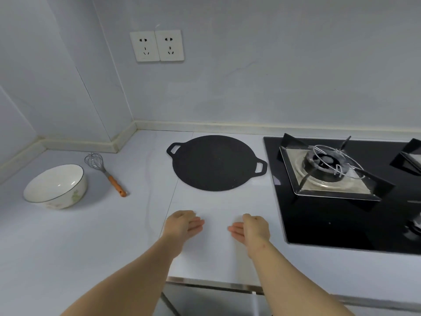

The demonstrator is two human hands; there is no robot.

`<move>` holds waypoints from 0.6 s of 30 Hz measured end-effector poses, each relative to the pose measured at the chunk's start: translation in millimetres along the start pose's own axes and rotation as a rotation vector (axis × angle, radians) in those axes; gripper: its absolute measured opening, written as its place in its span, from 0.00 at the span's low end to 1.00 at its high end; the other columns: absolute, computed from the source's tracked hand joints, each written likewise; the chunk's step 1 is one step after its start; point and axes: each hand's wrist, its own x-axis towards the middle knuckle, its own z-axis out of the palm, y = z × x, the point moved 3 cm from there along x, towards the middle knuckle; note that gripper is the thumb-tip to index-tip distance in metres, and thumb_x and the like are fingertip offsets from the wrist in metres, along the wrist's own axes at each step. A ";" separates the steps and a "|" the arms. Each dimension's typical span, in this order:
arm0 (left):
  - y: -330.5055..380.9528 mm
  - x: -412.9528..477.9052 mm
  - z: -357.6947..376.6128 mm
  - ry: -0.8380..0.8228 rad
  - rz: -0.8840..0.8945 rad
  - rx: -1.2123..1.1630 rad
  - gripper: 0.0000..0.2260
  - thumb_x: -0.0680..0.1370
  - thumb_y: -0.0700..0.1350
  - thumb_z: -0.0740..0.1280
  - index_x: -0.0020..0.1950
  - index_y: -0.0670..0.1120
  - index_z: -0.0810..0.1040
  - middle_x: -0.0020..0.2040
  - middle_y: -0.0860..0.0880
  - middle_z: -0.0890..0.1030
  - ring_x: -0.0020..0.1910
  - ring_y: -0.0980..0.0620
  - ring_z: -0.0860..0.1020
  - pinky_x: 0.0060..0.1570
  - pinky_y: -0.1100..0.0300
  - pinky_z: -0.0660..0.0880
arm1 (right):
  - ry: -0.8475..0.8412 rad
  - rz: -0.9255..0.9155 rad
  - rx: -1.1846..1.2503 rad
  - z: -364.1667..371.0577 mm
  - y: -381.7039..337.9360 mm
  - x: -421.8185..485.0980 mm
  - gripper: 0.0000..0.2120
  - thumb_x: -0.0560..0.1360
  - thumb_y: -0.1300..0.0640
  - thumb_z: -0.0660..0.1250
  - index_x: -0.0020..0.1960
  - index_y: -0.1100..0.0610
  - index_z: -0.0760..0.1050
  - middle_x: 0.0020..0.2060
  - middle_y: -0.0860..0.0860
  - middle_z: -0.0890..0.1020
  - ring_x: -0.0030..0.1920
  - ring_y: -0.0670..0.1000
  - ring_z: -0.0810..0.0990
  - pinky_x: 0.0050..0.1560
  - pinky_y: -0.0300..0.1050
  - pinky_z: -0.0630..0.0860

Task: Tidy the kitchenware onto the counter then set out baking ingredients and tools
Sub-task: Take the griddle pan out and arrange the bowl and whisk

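Flat black pan [216,163] with two loop handles lies on the white counter [91,242], just left of the hob [330,226] and not on it; likely parked off the heat as tidied kitchenware, within easy reach. All else noted against the pan. Left of it, well apart: whisk [103,171], wire head toward the wall, orange handle toward the counter's front edge, lying flat. Further left, beside the whisk but not touching: white bowl [55,185], upright, nothing visible inside. The pair reads as baking tools grouped apart from the pan. Right of the pan: the nearest burner [328,165] with a wire ring resting on its black pot stand, nothing cooking on it. Above and behind the pan, on the wall: twin sockets [157,45], nothing plugged in. In front of the pan, toward the counter's front edge: left hand [184,224] and right hand [252,226], apart, palms turned toward each other, fingers straight to slack, holding nothing. Cannot tell whether they touch the counter or hang just above it. Spacing roughly matches the pan's handles, so my guess is the pan is what they are about. No ingredients in sight; that part of the job looks undone.
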 end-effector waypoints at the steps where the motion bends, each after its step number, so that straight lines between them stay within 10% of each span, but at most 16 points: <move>1: -4.2 -7.1 -2.9 -0.021 -0.014 -0.004 0.07 0.79 0.34 0.60 0.56 0.34 0.73 0.45 0.37 0.79 0.42 0.43 0.80 0.50 0.50 0.77 | -0.013 0.017 -0.006 -3.1 5.5 -6.4 0.08 0.78 0.63 0.55 0.41 0.61 0.68 0.36 0.59 0.80 0.37 0.57 0.82 0.39 0.46 0.80; 18: -110.0 -174.2 38.8 -0.374 -0.193 0.131 0.05 0.80 0.41 0.58 0.49 0.41 0.73 0.41 0.45 0.76 0.38 0.50 0.76 0.44 0.55 0.74 | -0.024 0.053 -0.060 -122.4 92.6 -139.9 0.06 0.78 0.60 0.57 0.43 0.58 0.70 0.37 0.55 0.78 0.33 0.54 0.77 0.33 0.43 0.74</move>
